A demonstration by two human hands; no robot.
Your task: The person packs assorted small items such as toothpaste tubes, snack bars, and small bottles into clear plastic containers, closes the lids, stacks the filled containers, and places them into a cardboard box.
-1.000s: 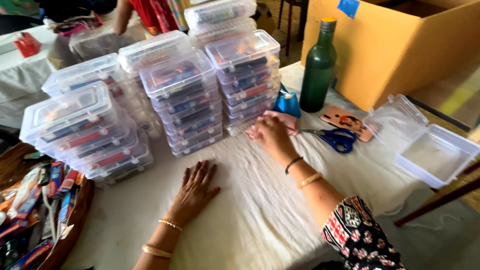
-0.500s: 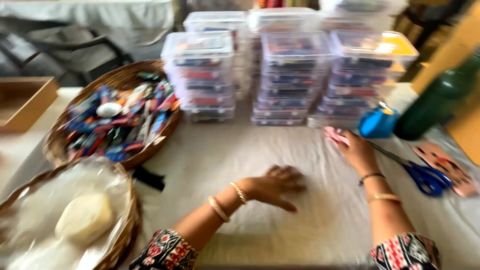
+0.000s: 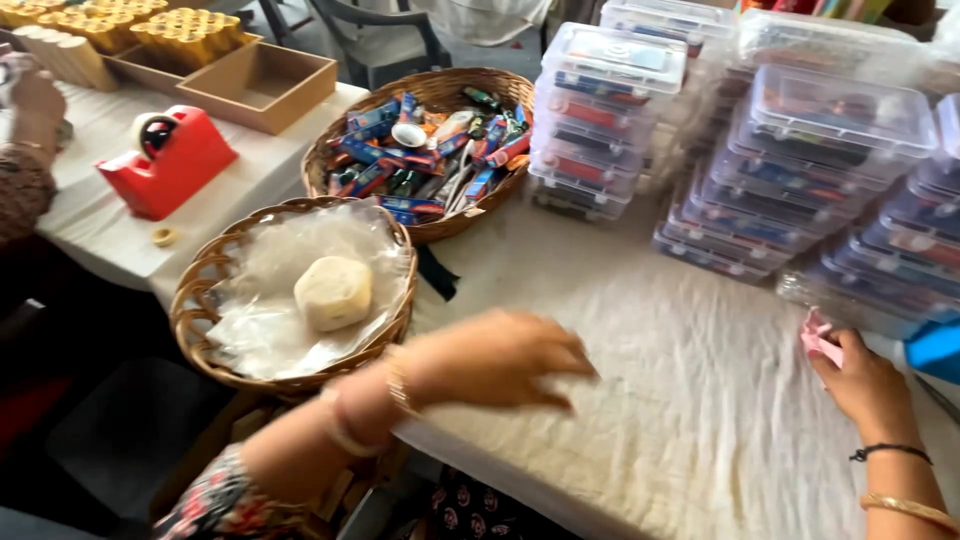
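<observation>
On the cloth-covered counter (image 3: 640, 330), stacked clear boxes (image 3: 760, 180) line the back. Left hand (image 3: 500, 357) hovers open and blurred beside the basket (image 3: 200, 290). Right hand (image 3: 860, 375) pinches a small pink piece (image 3: 818, 338), pointing toward the boxes.

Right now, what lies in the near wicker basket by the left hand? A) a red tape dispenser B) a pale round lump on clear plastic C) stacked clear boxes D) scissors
B: the near basket holds a pale round lump on crumpled clear plastic, just beyond the left hand.
</observation>
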